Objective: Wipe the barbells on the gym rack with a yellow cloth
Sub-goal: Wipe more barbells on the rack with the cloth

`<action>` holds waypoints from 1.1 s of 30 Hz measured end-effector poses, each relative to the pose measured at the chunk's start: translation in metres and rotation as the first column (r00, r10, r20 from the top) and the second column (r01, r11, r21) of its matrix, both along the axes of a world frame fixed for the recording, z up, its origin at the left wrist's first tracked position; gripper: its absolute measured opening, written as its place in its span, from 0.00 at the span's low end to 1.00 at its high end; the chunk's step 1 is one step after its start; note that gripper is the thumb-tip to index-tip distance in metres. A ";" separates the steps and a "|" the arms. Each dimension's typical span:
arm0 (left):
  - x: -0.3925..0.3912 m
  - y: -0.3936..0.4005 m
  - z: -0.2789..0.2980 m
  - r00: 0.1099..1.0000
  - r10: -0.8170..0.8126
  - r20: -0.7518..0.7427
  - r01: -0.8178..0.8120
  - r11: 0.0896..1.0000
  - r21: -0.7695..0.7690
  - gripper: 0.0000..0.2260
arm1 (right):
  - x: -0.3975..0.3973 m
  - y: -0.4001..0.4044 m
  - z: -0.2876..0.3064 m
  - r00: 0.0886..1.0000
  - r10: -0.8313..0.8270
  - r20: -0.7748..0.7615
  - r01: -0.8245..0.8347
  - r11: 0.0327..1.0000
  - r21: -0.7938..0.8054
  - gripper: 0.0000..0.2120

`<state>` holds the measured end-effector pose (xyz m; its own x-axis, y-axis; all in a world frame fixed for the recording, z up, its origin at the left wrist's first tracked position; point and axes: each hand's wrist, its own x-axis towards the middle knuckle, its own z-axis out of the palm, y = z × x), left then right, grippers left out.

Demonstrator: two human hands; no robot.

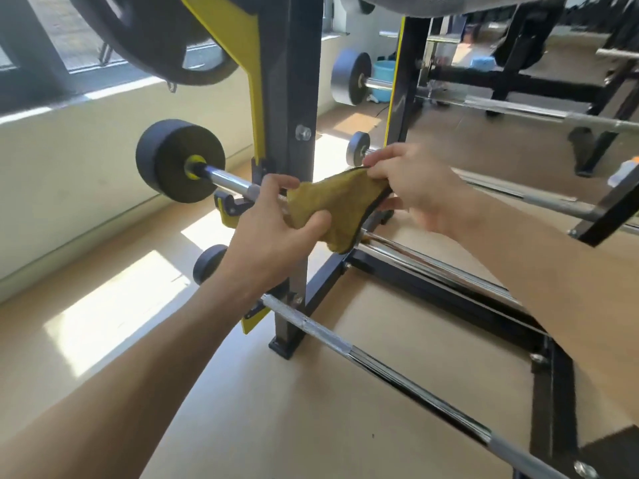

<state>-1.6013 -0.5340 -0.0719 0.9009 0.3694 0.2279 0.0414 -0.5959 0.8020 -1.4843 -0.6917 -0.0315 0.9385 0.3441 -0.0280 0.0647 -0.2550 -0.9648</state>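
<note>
head view: yellow cloth (337, 205) is stretched between both hands in front of the black rack upright (297, 98). left hand (273, 233) grips the cloth's lower left part, thumb and fingers curled round the bunched fabric, just beside the chrome bar of the middle barbell (230, 179). right hand (415, 188) pinches the cloth's upper right edge; this hand is blurred. the middle barbell carries a black round weight (179, 160) at its left end and rests on a yellow and black hook (230, 210). a lower barbell (373, 364) with a knurled section runs diagonally toward the bottom right. another chrome bar (432, 264) lies under the cloth. a large weight plate (152, 32) hangs at top left. sunlit wooden floor (121, 312) below.
</note>
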 end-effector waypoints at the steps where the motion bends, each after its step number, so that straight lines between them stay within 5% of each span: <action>1: -0.001 -0.001 -0.001 1.000 0.006 -0.004 -0.006 0.997 0.078 0.18 | 0.010 0.005 0.002 1.000 0.010 -0.020 -0.010 1.000 0.009 0.06; 3: 0.001 -0.002 -0.007 0.995 0.060 0.085 -0.078 0.972 0.221 0.19 | 0.028 0.010 0.004 0.991 0.124 -0.051 -0.125 0.992 -0.016 0.09; 5: 0.014 0.005 -0.017 0.981 0.117 0.155 -0.165 0.922 0.349 0.20 | 0.041 0.013 -0.003 0.966 0.259 -0.018 -0.257 0.945 -0.202 0.11; 8: 0.044 0.028 -0.034 0.996 0.062 0.067 -0.087 0.862 0.498 0.17 | 0.050 0.021 -0.023 0.927 0.358 0.109 -0.281 0.857 -0.432 0.11; 11: 0.059 0.051 -0.057 0.984 -0.175 -0.044 0.136 0.561 0.817 0.15 | 0.042 0.031 -0.035 0.918 0.326 0.224 -0.178 0.846 -0.502 0.10; 13: 0.060 0.054 -0.065 0.978 -0.196 -0.077 0.163 0.474 0.865 0.16 | 0.030 0.031 -0.037 0.903 0.296 0.311 -0.050 0.792 -0.608 0.17; 16: 0.061 0.050 -0.064 0.982 -0.190 -0.015 0.115 0.530 0.840 0.14 | 0.005 0.022 -0.031 0.899 0.376 0.224 -0.100 0.675 -0.731 0.29; 18: 0.063 0.053 -0.063 0.979 -0.203 -0.023 0.123 0.494 0.861 0.15 | -0.004 0.015 -0.036 0.868 0.494 0.045 -0.266 0.540 -0.798 0.28; 21: 0.066 0.065 -0.040 0.974 -0.207 -0.096 0.198 0.559 0.806 0.14 | -0.002 0.007 -0.049 0.847 0.532 0.009 -0.267 0.440 -0.858 0.28; 23: 0.072 0.081 -0.016 0.995 -0.043 -0.090 0.098 0.601 0.793 0.12 | 0.000 0.008 -0.050 0.839 0.544 0.018 -0.246 0.407 -0.880 0.29; 25: 0.081 0.113 -0.004 0.969 0.237 0.064 -0.204 0.633 0.747 0.10 | -0.003 0.017 -0.047 0.800 0.596 0.060 -0.172 0.325 -0.930 0.27; 27: 0.090 0.137 -0.011 0.924 0.383 -0.008 -0.271 0.669 0.692 0.12 | -0.006 0.034 -0.045 0.769 0.626 0.129 -0.103 0.321 -0.942 0.25; 30: 0.099 0.137 -0.036 0.923 0.337 -0.185 -0.130 0.726 0.676 0.12 | -0.002 0.067 -0.046 0.748 0.635 0.194 -0.076 0.372 -0.925 0.22; 33: 0.110 0.149 -0.049 0.939 0.305 -0.161 -0.151 0.783 0.604 0.11 | 0.007 0.102 -0.050 0.736 0.630 0.248 -0.049 0.415 -0.909 0.21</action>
